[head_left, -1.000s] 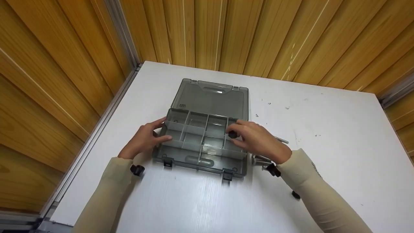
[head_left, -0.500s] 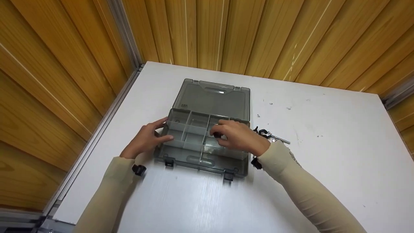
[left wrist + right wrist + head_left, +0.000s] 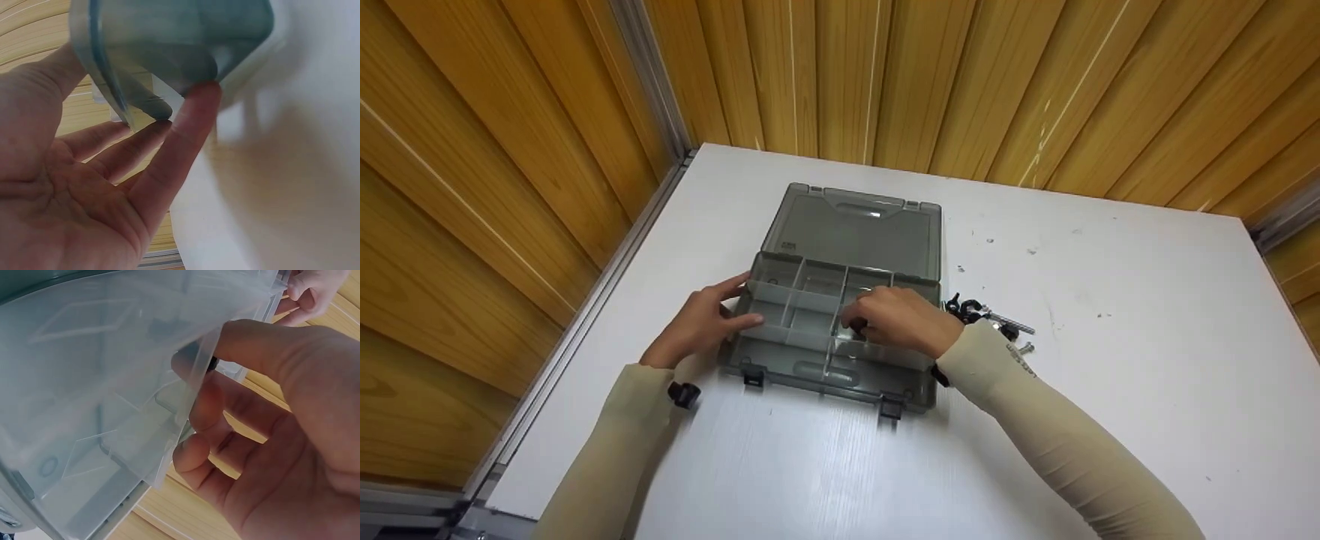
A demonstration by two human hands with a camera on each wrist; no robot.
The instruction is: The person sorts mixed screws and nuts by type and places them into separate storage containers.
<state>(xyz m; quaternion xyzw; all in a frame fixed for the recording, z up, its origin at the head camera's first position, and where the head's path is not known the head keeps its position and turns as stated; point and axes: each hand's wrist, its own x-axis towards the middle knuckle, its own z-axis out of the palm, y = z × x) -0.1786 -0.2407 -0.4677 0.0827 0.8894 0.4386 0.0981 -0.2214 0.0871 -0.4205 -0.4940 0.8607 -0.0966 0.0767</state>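
Observation:
A smoky translucent compartment box (image 3: 787,381) lies with its lid (image 3: 859,232) folded back behind it. My left hand (image 3: 697,324) holds the box's left side, its thumb over the rim. In the left wrist view, the fingers (image 3: 169,152) of that hand lie against the outer wall. My right hand (image 3: 904,319) reaches down into a middle-row compartment right of centre. Between its thumb and fingers it pinches a small black part (image 3: 212,364), mostly hidden behind a clear divider (image 3: 199,377) in the right wrist view. Its exact kind I cannot tell.
Black plastic parts (image 3: 971,309) and a metal rod (image 3: 1011,322) lie in a cluster just right of the box, partly behind the right sleeve. A small bolt (image 3: 1025,348) is nearby. Wood-panel walls (image 3: 840,82) stand behind and left of the white table (image 3: 1147,337).
My right hand has moved left across the box and lowered the black part into a compartment. The left hand keeps its hold on the box's side.

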